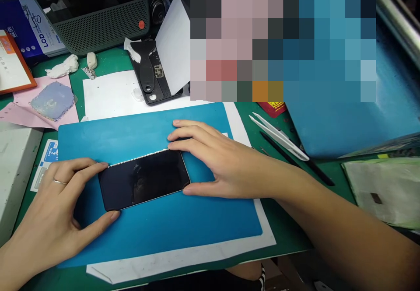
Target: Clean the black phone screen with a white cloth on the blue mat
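Note:
A black smartphone (pixel 147 179) lies screen up on a blue mat (pixel 183 229), its screen dark. My left hand (pixel 70 194), with a ring on one finger, grips the phone's left end between thumb and fingers at the two long edges. At the other end, my right hand (pixel 210 159) holds the right corners, thumb on the near edge and fingers at the far edge. Both hands rest low over the mat. Beyond it, a black phone part with a dark scraper (pixel 147 68) on top lies on white paper (pixel 105 94).
Right of the mat lie white tweezers (pixel 282 138) and a black stick tool (pixel 318 173). A pale packet (pixel 380 190) sits at the far right. A grey-green device (pixel 105 24) stands at the back left, near a blue LCD box (pixel 36 28). Blurring blocks cover the upper right.

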Motion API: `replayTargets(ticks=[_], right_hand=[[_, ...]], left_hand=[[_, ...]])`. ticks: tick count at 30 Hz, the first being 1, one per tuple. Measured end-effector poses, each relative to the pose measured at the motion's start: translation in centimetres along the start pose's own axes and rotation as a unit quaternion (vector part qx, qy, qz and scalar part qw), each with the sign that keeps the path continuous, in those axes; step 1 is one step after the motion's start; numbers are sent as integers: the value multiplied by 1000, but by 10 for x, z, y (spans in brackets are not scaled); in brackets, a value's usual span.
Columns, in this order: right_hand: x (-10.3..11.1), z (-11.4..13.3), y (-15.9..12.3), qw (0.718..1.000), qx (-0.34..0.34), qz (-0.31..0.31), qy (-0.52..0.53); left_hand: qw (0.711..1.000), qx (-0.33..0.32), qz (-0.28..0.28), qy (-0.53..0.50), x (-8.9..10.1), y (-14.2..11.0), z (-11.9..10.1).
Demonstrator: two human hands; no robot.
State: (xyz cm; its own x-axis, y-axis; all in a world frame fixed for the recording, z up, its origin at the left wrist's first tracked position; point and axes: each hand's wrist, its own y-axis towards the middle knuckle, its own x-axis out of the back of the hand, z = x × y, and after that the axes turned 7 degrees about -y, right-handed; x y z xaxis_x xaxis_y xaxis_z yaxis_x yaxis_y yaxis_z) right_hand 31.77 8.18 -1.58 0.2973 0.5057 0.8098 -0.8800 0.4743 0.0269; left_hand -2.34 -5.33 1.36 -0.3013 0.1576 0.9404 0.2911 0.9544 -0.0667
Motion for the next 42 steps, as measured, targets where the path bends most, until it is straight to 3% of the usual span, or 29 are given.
replayTargets(ticks=[14, 21, 29, 35, 42], right_hand=[[-12, -2, -6, 999, 2, -25, -34], [-16, -3, -7, 999, -8, -33, -26], [-5, 0, -3, 1000, 1, -11, -20], [-3, -1, -3, 1000, 6, -3, -18], [-1, 0, -2, 1000, 6, 1, -18]], left_hand=[[998, 31, -5, -63, -2, -4, -6], [989, 94, 12, -111, 1, -4, -16], [993, 77, 8, -89, -2, -4, -7], [990, 103, 12, -93, 0, -2, -13], [994, 87, 8, -70, 1, -1, -14]])
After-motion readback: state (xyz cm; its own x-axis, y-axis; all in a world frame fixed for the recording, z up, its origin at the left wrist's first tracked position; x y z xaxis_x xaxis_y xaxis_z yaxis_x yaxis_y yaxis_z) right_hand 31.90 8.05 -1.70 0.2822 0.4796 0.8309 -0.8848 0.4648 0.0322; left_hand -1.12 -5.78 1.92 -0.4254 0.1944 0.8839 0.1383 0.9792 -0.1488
